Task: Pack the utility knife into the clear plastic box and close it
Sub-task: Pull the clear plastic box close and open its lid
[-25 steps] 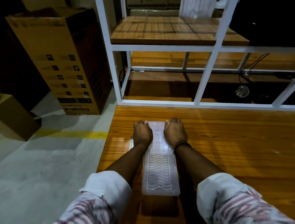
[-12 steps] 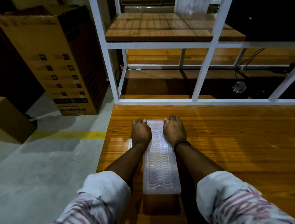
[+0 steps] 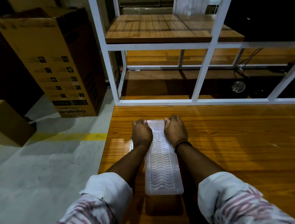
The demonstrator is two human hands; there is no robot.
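A long clear plastic box [image 3: 162, 173] with a wavy ribbed lid lies lengthwise on the wooden table [image 3: 226, 140], its far end between my hands. My left hand [image 3: 141, 133] grips the far left corner with curled fingers. My right hand [image 3: 175, 130] grips the far right corner the same way. The near end of the box seems raised a little, with a dark shadow under it. The utility knife is not visible; I cannot see through the ribbed lid. A small clear edge [image 3: 131, 145] shows left of my left wrist.
A white metal frame [image 3: 200, 75] with wooden shelves stands along the table's far edge. A tall cardboard carton [image 3: 52, 62] and a smaller one [image 3: 6, 124] stand on the concrete floor to the left. The table's left edge drops to the floor close to my left arm.
My hands stay clamped on the box's far end. The camera view has shifted slightly; the box has not clearly moved.
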